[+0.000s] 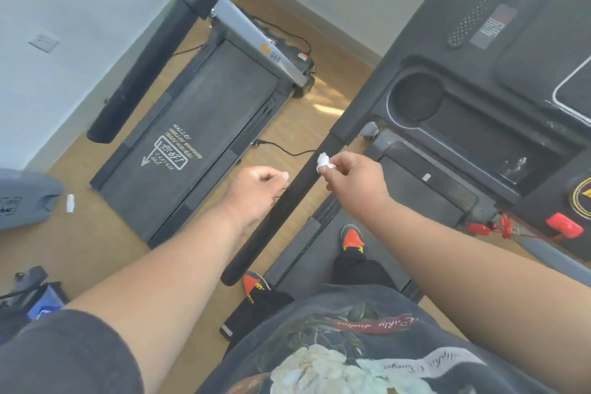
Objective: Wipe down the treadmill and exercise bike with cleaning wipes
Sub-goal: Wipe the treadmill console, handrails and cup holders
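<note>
I stand on a dark treadmill whose console (499, 80) fills the right of the head view. Its black left handrail (281, 211) runs diagonally down the middle. My right hand (351, 176) pinches a small crumpled white wipe (324, 161) and holds it against the rail's upper part. My left hand (256, 192) hovers just left of the rail with its fingers curled and thumb against the forefinger, holding nothing that I can see. A second treadmill (198, 125) stands to the left on the wooden floor.
A black power cable (281, 150) lies on the floor between the two treadmills. A small white scrap (70, 203) lies on the floor at left beside a grey machine base (25, 198). A red safety clip and cord (505, 229) hang from the console.
</note>
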